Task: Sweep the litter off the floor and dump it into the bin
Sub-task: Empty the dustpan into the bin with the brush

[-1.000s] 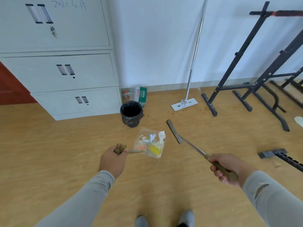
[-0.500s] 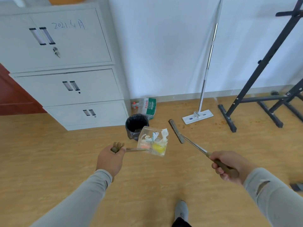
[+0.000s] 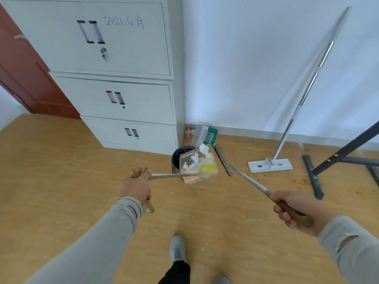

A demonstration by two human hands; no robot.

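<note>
Both hands grip handles, your left hand [image 3: 136, 186] the loaded dustpan [image 3: 198, 166] over the bin [image 3: 178, 158], your right hand [image 3: 297, 210] the broom [image 3: 224, 160]: tip it next.

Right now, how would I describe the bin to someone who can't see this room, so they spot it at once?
Find the tall grey filing cabinet against the white wall. On the floor at its bottom right corner stands the bin, partly hidden behind the clear dustpan of litter. It is the only small, round, black-lined container there; the green-labelled package behind it leans against the wall.
</note>
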